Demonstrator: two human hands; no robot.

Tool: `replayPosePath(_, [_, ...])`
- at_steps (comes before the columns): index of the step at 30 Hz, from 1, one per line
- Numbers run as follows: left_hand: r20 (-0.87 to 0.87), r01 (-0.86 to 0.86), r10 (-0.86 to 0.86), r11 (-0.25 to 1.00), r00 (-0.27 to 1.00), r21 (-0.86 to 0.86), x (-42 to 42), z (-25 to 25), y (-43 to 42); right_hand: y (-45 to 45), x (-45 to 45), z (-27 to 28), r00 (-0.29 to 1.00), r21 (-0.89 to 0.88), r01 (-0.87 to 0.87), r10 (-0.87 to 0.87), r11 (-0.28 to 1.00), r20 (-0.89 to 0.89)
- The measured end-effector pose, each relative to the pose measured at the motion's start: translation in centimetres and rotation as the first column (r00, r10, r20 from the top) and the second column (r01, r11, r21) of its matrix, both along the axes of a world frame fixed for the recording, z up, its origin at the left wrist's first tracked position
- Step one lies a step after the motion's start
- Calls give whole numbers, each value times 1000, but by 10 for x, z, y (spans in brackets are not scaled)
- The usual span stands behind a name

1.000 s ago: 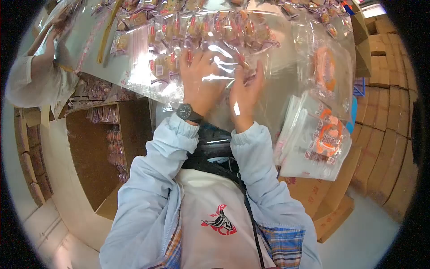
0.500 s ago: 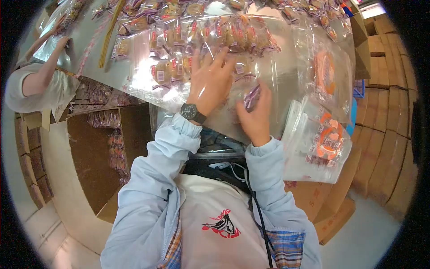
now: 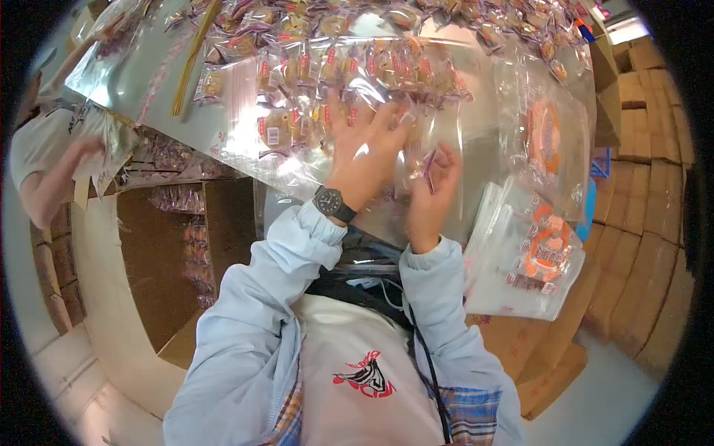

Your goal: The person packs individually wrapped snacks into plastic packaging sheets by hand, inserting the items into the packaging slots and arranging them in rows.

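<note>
Across the smooth grey table [image 3: 186,134] before you lies a large, clear plastic bag [image 3: 242,126], its film over two rows of small golden-brown pieces in clear, purple-edged wrappers [image 3: 372,65]. Your left hand [image 3: 364,149], a black watch [image 3: 333,204] at its wrist, rests with fingers spread at the nearer row, partly hiding it; glare from the film crosses the fingers. Your right hand [image 3: 439,182], just beside it, pinches one purple-edged packet [image 3: 429,165]; whether that hand is within the bag you cannot tell. Probable faults: slack film catching on your right hand could drag the rows askew, and heavy pressure from the left could crush the contents or ride packets over one another. To the right lies a stack of clear, orange-printed bags [image 3: 547,245]; to the left, an open brown cardboard box [image 3: 152,260] and a co-worker's pale sleeve [image 3: 44,145].
</note>
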State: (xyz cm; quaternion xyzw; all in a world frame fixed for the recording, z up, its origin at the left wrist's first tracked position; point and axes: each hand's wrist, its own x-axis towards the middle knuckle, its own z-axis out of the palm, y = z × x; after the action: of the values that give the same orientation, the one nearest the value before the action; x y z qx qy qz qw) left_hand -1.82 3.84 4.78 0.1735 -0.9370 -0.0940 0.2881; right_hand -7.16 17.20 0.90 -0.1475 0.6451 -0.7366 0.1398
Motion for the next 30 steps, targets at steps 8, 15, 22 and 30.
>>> replayPosePath(8, [-117, 232, -210, 942, 971, 242, 5, -18, -12, -10, -18, 3, 967, 176, -235, 249, 956, -60])
replayPosePath(15, [131, 119, -124, 992, 984, 45, 1, -2, -9, -7, -12, 5, 998, -6, -58, 58, 998, 21])
replayPosePath(22, [9, 32, -32, 999, 999, 12, -2, -7, 4, -17, 5, -14, 926, -67, 211, -221, 975, -306])
replayPosePath(30, [91, 25, -31, 998, 995, 65, 3, 1, 10, -19, 5, -19, 984, -73, 113, -122, 991, -128])
